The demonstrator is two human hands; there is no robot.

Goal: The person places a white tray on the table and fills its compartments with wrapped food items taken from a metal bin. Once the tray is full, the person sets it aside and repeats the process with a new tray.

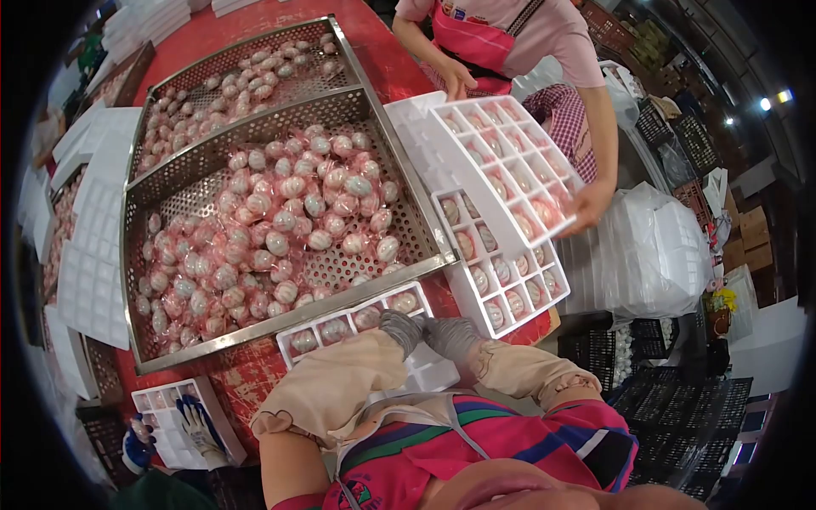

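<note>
My left hand (402, 330), in a grey glove, is over a white foam tray (293, 350). Its fingers are drawn together, and what they hold is hidden. My right hand (453, 338), gloved alike, is beside it with fingers bent inward and nearly touching the left; its contents cannot be made out either. Along the tray's far row sit several plastic-wrapped eggs (335, 330) with red print. The near compartments are partly covered by my hands and sleeves. Just beyond the tray, a perforated metal bin (293, 333) holds a heap of wrapped eggs (255, 229).
Opposite, a person's hand (588, 206) grips a tilted filled foam tray (510, 161) above another filled tray (510, 289). At lower left, another person's gloved hands (200, 425) are at a foam tray (161, 399). Foam trays (98, 246) line the left; black crates (671, 416) stand right.
</note>
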